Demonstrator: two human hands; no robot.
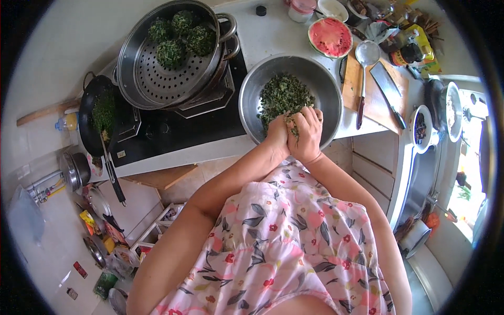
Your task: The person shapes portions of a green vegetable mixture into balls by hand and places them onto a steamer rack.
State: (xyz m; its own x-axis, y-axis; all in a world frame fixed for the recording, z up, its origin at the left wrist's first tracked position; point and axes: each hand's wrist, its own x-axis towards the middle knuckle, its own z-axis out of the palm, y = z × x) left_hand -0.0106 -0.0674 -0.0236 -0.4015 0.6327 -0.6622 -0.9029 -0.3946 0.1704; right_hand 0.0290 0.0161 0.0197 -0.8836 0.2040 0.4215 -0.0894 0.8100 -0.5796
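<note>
My left hand [278,134] and my right hand [306,132] are pressed together over the near edge of a steel mixing bowl [334,92]. Between them they squeeze a clump of chopped green leaf mixture [293,128], which shows between palms and fingers. More of the loose chopped mixture [283,92] lies in the bowl. To the left, on the cooktop, several green balls [169,54] sit at the far side of a perforated steel steamer tray [157,84]. The palms' inner sides are hidden.
A black wok [84,122] with greens and a black-handled utensil [112,177] stands at the left. Right of the bowl, a cutting board [352,80] bears a ladle [363,88] and a cleaver [386,86]. Behind it is a cut watermelon [330,37]. A bowl of dark pieces [420,128] is farther right.
</note>
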